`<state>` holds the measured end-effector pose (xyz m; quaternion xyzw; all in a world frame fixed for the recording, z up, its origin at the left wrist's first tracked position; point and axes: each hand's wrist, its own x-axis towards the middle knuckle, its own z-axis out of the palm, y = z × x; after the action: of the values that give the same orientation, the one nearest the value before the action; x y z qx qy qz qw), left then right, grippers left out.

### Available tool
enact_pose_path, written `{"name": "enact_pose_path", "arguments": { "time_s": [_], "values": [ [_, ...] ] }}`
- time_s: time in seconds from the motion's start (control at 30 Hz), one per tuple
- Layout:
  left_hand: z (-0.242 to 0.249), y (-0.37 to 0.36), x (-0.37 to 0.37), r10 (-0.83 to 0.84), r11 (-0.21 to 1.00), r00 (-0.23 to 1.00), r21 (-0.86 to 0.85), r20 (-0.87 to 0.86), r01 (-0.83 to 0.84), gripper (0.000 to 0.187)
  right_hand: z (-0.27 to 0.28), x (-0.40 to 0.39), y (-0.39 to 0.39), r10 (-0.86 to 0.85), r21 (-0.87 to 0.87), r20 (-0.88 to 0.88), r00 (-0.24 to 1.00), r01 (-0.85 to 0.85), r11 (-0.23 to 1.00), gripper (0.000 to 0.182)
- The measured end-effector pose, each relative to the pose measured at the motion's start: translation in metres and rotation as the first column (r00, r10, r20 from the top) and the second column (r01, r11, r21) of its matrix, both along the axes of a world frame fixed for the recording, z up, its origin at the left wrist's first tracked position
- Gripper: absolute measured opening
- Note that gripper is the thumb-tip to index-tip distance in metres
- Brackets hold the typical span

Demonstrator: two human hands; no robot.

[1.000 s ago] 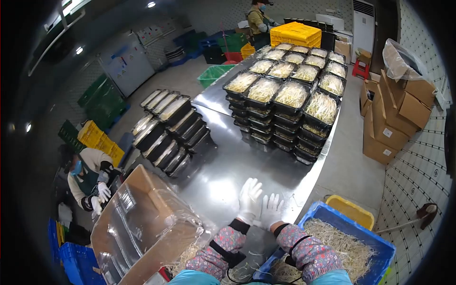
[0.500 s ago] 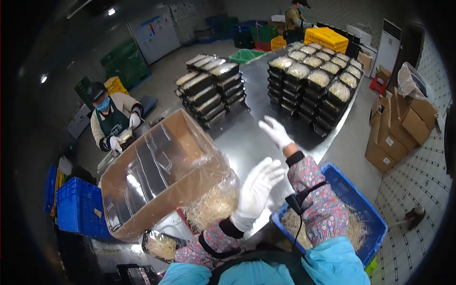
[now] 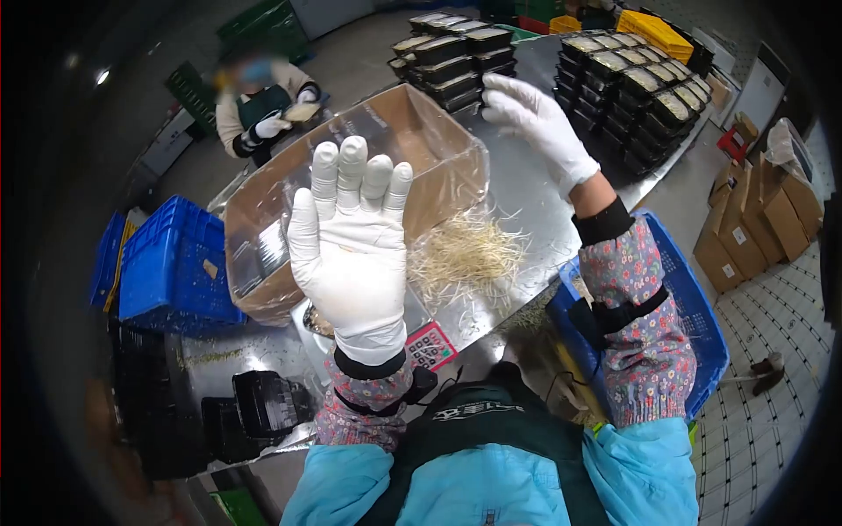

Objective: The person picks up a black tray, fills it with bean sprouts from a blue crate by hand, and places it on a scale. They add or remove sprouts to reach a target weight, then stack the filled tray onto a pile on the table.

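My left hand (image 3: 351,250), in a white glove, is raised palm up with its fingers spread and nothing in it. It hangs in front of the large cardboard box (image 3: 438,182) and over a scale with a red keypad (image 3: 431,347). My right hand (image 3: 537,127), also gloved, is held up over the metal table with fingers apart and empty. A loose pile of pale sprouts (image 3: 469,259) lies on the table between the two arms. Under my right forearm stands a blue crate (image 3: 697,307).
Stacked black trays of sprouts (image 3: 627,96) stand at the back right, more trays (image 3: 452,61) at the back centre. A co-worker (image 3: 263,105) stands beyond the box. Empty black trays (image 3: 267,403) and a blue bin (image 3: 175,263) are at the left.
The view has shifted. My left hand has moved left and turned its palm up, and my right hand is raised further. The sprout pile now shows more fully beside the box.
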<state>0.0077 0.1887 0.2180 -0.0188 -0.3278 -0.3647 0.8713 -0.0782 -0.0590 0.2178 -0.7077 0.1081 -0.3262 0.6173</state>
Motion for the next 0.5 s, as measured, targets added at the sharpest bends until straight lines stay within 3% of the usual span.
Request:
{"name": "enact_pose_path", "arguments": {
  "time_s": [0.07, 0.13, 0.2, 0.27, 0.3, 0.33, 0.4, 0.47, 0.5],
  "values": [
    [-0.002, 0.041, 0.013, 0.104, 0.994, 0.994, 0.018, 0.018, -0.104, 0.04, -0.049, 0.007, 0.022, 0.101, -0.051, -0.051, 0.994, -0.104, 0.993, 0.053],
    [-0.012, 0.077, 0.028, 0.269, 0.961, 0.96, 0.046, 0.079, -0.273, 0.04, -0.107, 0.013, 0.044, 0.191, 0.021, -0.218, 0.957, -0.191, 0.981, 0.059],
    [-0.033, 0.116, 0.044, 0.445, 0.881, 0.888, 0.122, 0.114, -0.457, 0.042, -0.166, 0.026, 0.071, 0.221, -0.041, -0.422, 0.879, -0.262, 0.964, 0.069],
    [-0.07, 0.152, 0.054, 0.641, 0.644, 0.731, 0.356, 0.232, -0.677, 0.044, -0.198, 0.038, 0.106, 0.257, -0.029, -0.551, 0.794, -0.326, 0.945, 0.077],
    [-0.09, 0.165, 0.052, 0.682, 0.451, 0.644, 0.494, 0.346, -0.743, 0.044, -0.218, 0.051, 0.121, 0.242, -0.07, -0.577, 0.78, -0.343, 0.937, 0.079],
    [-0.113, 0.178, 0.048, 0.687, 0.228, 0.559, 0.593, 0.464, -0.772, 0.045, -0.251, 0.069, 0.135, 0.226, -0.086, -0.537, 0.813, -0.319, 0.944, 0.078],
    [-0.167, 0.206, 0.037, 0.603, 0.063, 0.602, 0.722, 0.523, -0.689, 0.043, -0.257, 0.092, 0.165, 0.327, 0.096, -0.559, 0.762, -0.332, 0.938, 0.069],
    [-0.207, 0.231, 0.015, 0.597, 0.015, 0.662, 0.818, 0.455, -0.576, 0.043, -0.272, 0.105, 0.185, 0.318, 0.019, -0.462, 0.828, -0.349, 0.937, 0.055],
    [-0.215, 0.237, 0.003, 0.633, 0.008, 0.649, 0.835, 0.421, -0.55, 0.044, -0.268, 0.11, 0.188, 0.418, 0.183, -0.471, 0.777, -0.378, 0.908, 0.043]
  ]
}}
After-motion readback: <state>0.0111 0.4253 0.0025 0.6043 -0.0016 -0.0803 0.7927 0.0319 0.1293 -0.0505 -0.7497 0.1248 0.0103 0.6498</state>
